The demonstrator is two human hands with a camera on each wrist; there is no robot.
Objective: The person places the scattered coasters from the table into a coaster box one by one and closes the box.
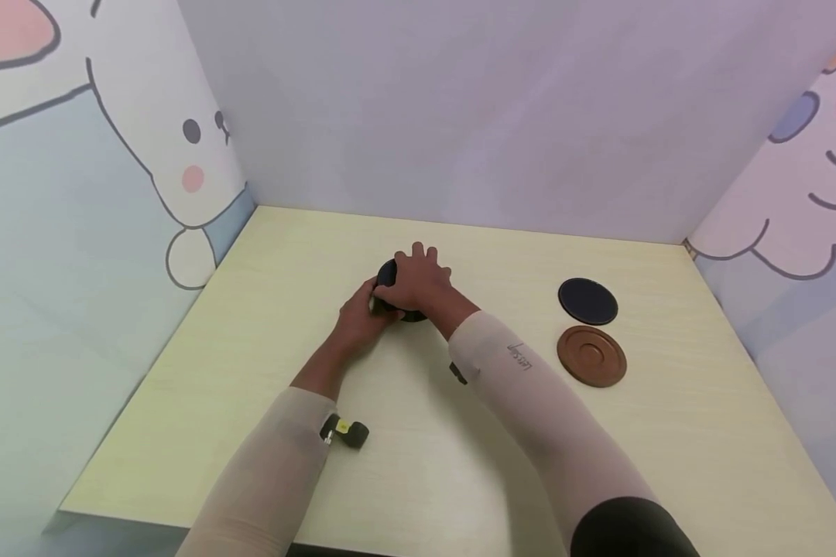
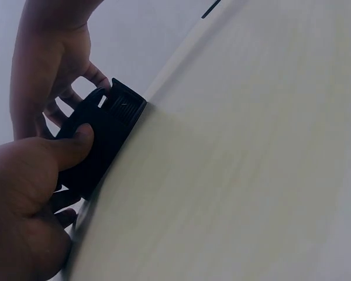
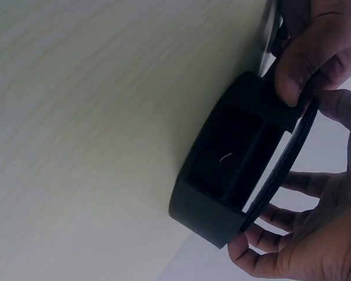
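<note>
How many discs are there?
3 in view: a brown disc and a black disc on the table, and a held disc in the right hand, at the holder. More may be hidden inside.

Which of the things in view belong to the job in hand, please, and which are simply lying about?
In hand:
- black holder, held by the left hand
- gripped black disc, held by the right hand

Lying about, untouched, though possibly of the same set:
- loose black disc
- brown disc
</note>
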